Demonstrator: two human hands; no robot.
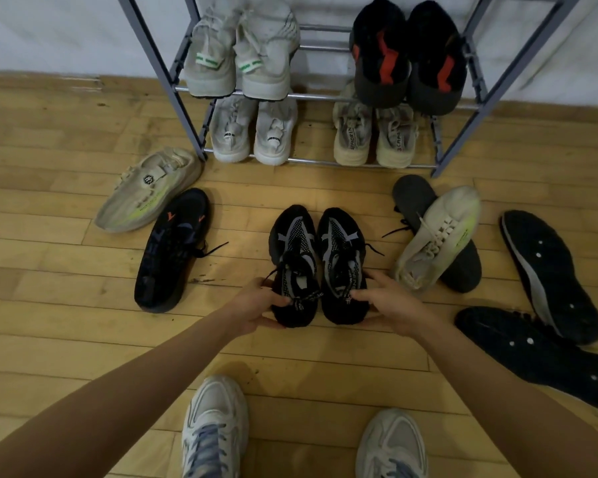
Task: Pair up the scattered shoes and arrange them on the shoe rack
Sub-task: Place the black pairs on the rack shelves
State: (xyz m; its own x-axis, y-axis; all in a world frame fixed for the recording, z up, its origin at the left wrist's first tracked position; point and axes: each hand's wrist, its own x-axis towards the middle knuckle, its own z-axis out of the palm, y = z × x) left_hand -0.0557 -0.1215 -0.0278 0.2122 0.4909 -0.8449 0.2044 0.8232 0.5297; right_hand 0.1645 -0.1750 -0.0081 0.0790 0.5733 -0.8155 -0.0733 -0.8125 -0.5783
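Prob. home entryway — shoe rack (325,96), wood floor (66,270).

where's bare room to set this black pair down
On the rack, only narrow gaps: between pale pair and black-red pair above, white pair and beige pair below. Bare floor strip between rack and black pair; loose shoes crowd both sides.

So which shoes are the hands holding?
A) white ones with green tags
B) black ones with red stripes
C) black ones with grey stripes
C: the left hand and right hand each grip a heel of the black pair with grey stripes.
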